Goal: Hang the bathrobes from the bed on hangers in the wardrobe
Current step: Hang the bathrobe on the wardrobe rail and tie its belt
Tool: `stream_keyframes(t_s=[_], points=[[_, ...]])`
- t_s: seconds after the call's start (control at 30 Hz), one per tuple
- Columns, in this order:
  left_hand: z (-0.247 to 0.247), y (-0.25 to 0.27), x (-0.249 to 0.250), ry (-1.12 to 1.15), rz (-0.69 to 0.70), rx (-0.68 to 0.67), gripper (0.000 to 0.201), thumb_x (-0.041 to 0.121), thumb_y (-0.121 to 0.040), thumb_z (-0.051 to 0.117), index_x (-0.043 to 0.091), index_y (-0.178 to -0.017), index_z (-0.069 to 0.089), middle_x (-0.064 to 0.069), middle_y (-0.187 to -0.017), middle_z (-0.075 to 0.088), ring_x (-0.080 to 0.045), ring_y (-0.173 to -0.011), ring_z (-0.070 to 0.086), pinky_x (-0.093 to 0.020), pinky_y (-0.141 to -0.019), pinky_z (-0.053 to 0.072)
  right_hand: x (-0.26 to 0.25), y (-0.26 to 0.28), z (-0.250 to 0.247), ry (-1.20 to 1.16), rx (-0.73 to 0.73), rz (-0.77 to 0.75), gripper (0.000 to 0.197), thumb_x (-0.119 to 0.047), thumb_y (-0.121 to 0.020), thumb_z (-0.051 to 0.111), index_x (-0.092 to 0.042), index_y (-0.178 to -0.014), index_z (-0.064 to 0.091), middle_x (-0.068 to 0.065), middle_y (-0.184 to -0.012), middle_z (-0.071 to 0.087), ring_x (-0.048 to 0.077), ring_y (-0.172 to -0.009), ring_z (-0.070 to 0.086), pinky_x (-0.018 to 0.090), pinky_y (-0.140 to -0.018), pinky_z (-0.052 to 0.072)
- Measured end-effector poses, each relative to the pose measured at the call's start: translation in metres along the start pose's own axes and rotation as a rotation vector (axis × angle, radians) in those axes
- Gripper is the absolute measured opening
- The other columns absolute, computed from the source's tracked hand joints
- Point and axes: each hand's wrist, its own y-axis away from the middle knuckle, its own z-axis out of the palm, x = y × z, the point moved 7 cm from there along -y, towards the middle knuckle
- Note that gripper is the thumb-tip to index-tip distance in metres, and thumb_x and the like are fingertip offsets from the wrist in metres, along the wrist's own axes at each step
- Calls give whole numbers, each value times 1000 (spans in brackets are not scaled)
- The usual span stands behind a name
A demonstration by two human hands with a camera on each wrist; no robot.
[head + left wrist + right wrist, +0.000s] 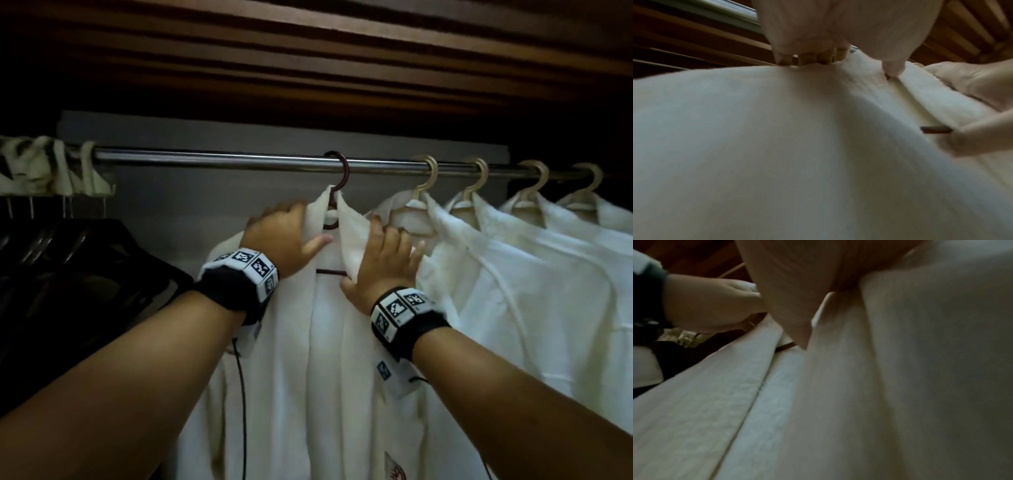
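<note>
Our left hand (286, 236) grips the left collar of the white bathrobe (308, 359), fingers curled over the cloth at the shoulder and the thumb stretched toward the neck opening. Our right hand (383, 260) lies on the right collar with the fingers bent over its edge; whether they truly pinch the cloth we cannot tell. The two hands sit close together, one on each side of the dark red hanger (337, 178), whose hook is over the metal rail (222, 159) and whose crossbar shows between our thumbs. The bathrobe hangs from that hanger, directly under our hands, inside the wardrobe.

We count one dark red hanger and four pale hangers (426, 178) to its right on the same rail, each carrying a white garment (531, 274), so five white garments in all. These neighbours crowd against the right shoulder of our bathrobe. To the left, well apart, dark hangers (68, 246) are stacked low, and pale cloth loops (51, 164) are bunched at the rail's left end. Brown wooden slats (308, 51) run overhead. Both wrist views are filled with white cloth.
</note>
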Motion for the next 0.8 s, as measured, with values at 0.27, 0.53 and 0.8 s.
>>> stream_keyframes(t_s=[0.27,0.53,0.8], points=[[21,-17,-11,-66,24,-136,57,37,-85,59,25,-134,34,-8,-119,58,-31,-102,59,-41,-88,45,13,-8,-15,-98,-346,-63,99,-8,-79,65,-23,-153,1,7,-149,28,27,-133,36,40,-109,37],[26,-27,-12,45,107,-286,56,31,-90,54,30,-139,26,-6,-134,51,-32,-114,55,-39,-88,46,24,-66,-113,-52,-77,-19,30,-5,-87,46,-17,-114,54,14,-117,61,34,-108,61,34,-84,46],[17,-14,-23,290,169,-240,36,35,-86,39,22,-119,44,-10,-112,60,-33,-97,58,-34,-74,43,-40,-50,-53,-369,-474,-74,48,-43,-101,33,-23,-145,37,-4,-144,43,21,-132,41,27,-97,30]])
